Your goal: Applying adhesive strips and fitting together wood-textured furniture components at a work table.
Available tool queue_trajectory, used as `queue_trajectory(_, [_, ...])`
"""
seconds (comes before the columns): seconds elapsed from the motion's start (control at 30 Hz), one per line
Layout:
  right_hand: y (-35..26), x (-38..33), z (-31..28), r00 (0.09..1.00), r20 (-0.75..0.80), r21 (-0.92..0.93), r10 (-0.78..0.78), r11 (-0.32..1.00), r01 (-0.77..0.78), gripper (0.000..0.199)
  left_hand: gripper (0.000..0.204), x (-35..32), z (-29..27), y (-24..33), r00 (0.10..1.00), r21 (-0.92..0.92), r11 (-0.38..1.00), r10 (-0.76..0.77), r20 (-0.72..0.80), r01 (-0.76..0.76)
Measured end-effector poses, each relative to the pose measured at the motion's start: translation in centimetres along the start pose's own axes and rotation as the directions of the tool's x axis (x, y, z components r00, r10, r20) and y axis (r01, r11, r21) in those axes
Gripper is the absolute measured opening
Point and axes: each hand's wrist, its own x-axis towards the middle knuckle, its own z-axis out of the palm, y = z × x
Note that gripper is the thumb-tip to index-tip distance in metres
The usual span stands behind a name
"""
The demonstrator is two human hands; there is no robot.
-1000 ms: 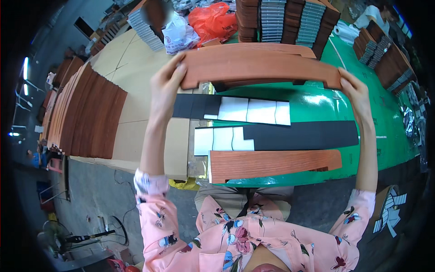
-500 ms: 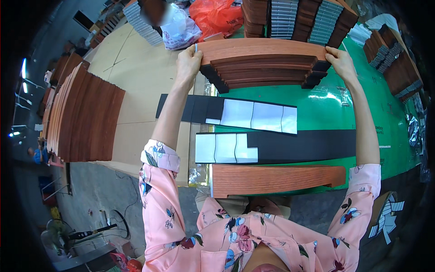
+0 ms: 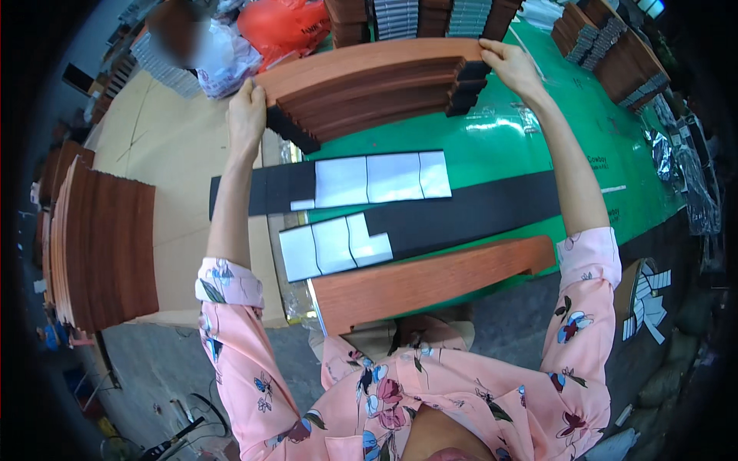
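Observation:
A long reddish-brown wood-grain board (image 3: 369,60) with a curved edge spans the far side of the table, over a stack of similar boards (image 3: 377,107) with black ends. My left hand (image 3: 247,119) is closed on its left end, and my right hand (image 3: 511,67) pinches its right end. Whether the board rests fully on the stack, I cannot tell. Nearer lie two black strips: the farther strip (image 3: 277,188) and the nearer strip (image 3: 477,211), each partly covered by white sheets (image 3: 380,179). Closest to my body is another wood-grain board (image 3: 430,286).
A tall stack of brown boards (image 3: 111,246) stands at left on tan sheeting (image 3: 192,230). Green sheeting (image 3: 576,161) covers the right side. Bundled boards (image 3: 607,54) stand far right. A red plastic bag (image 3: 280,31) and a white bag (image 3: 231,61) sit at the back.
The view has turned, so the table and its things appear farther left and slightly tilted. Both hands keep their hold on the board's ends.

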Motion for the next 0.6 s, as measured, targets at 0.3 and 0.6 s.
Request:
queue_trajectory(0.3, [-0.6,-6.4,-6.2,0.986,0.003,0.177,-0.169,0.97,0.166,0.041,0.035,-10.7,-6.1,2.8,0.946,-0.198,0.937,0.311,0.092,-0.289])
queue_trajectory(0.6, [-11.5,-21.1,-5.2,0.893,0.333,0.391,-0.304,0.906,0.163,0.014,0.06,-27.9,-11.6,3.1,0.747,-0.186,0.944,0.33,0.577,-0.273])
